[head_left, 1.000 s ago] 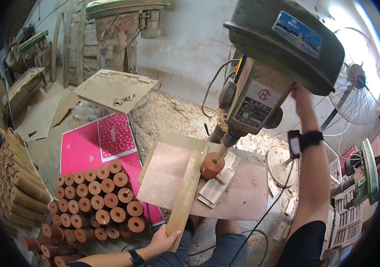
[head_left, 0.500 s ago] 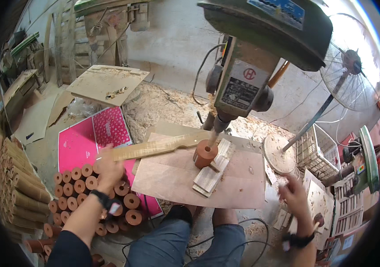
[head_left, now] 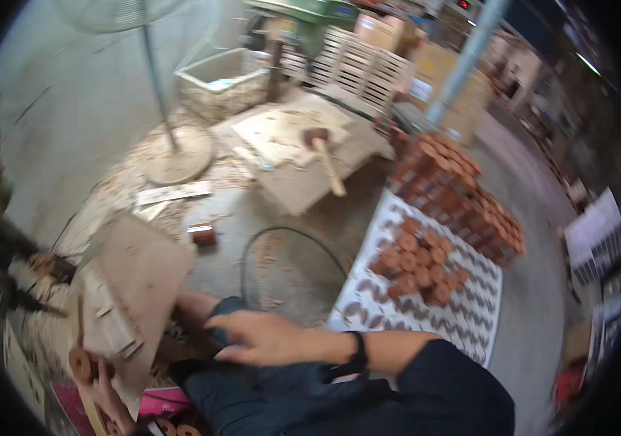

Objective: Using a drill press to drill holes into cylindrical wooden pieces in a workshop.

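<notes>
At the lower left, my left hand (head_left: 110, 396) has its fingers against a reddish-brown wooden cylinder (head_left: 81, 365) with a hole in its end, and seems to grip it. The cylinder sits beside a pale wooden strip (head_left: 105, 309) on a light plywood board (head_left: 136, 265). Across my lap reaches my right hand (head_left: 256, 338), holding nothing, thumb and fingers apart. The picture is blurred. Parts of the drill press (head_left: 23, 243) show at the left edge. A mallet (head_left: 323, 156) with a dark head and pale handle lies on a low bench (head_left: 296, 192).
One brown cylinder (head_left: 202, 233) lies on the floor near the board. To the right, brown cylinders (head_left: 416, 261) lie heaped on a patterned white sheet (head_left: 347, 312), with tall stacks (head_left: 456, 189) behind. A fan stand (head_left: 179, 156), a crate (head_left: 227, 91) and a cable (head_left: 252, 240) are around.
The view has swung to the right, pushing the drill press to the left edge. My left hand has come to the cylinder on the board; my right arm now crosses my lap.
</notes>
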The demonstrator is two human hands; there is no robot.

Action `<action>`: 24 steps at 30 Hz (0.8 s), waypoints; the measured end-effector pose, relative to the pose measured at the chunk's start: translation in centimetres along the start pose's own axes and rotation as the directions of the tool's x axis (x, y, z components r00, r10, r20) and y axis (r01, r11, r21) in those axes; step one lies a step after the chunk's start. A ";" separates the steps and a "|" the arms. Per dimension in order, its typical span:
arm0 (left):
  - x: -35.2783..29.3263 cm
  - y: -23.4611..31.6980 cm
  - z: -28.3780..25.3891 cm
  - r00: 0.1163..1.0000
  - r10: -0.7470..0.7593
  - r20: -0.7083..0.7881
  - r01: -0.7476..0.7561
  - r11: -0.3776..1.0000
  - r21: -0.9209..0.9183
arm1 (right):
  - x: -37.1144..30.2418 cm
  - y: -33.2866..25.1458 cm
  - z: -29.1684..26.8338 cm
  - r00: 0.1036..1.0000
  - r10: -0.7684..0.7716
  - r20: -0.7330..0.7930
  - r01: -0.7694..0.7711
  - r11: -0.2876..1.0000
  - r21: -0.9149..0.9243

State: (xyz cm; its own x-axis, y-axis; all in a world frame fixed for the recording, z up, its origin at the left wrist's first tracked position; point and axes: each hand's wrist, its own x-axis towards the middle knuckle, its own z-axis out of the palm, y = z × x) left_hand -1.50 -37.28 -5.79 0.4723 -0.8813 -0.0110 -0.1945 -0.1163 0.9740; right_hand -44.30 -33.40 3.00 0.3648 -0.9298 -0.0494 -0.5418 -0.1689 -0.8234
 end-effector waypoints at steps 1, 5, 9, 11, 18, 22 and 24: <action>-2.8 0.1 0.8 0.992 0.113 -0.055 -0.110 0.992 0.056 | -0.1 -0.3 1.0 0.997 -0.077 -0.017 0.077 0.997 0.013; -13.8 3.0 6.7 0.848 0.281 0.449 -0.361 0.927 0.101 | -2.1 -2.0 3.6 0.988 -0.149 0.041 0.147 0.988 0.054; -21.1 7.4 17.2 0.521 0.357 0.775 -0.581 0.814 0.016 | -7.8 2.9 -0.8 1.000 -0.004 -0.020 0.005 0.999 0.037; -22.8 9.7 20.0 0.336 0.143 0.931 -0.600 0.795 0.094 | -12.6 7.5 -3.3 0.958 0.182 -0.224 -0.164 0.982 0.095; -21.2 11.7 19.4 0.524 0.021 0.851 -0.496 0.820 0.285 | -34.2 26.5 -5.9 -0.109 0.841 -0.530 -0.724 0.299 0.622; -20.0 11.3 12.6 0.703 -0.225 0.674 -0.274 0.790 0.549 | -40.3 33.9 -4.6 -0.364 0.797 -0.483 -0.553 0.233 0.800; -19.2 11.5 8.9 0.734 -0.240 0.636 -0.257 0.768 0.587 | -41.2 36.5 -4.9 -0.504 0.687 -0.524 -0.630 0.124 0.767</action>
State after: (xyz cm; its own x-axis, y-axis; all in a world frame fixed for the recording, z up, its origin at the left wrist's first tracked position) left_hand -20.47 -25.79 3.57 -0.1534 -0.9097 -0.3859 -0.7754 -0.1313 0.6177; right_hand -82.85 -2.87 -22.28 -0.9528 0.1808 -0.2440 0.2839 0.8155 -0.5043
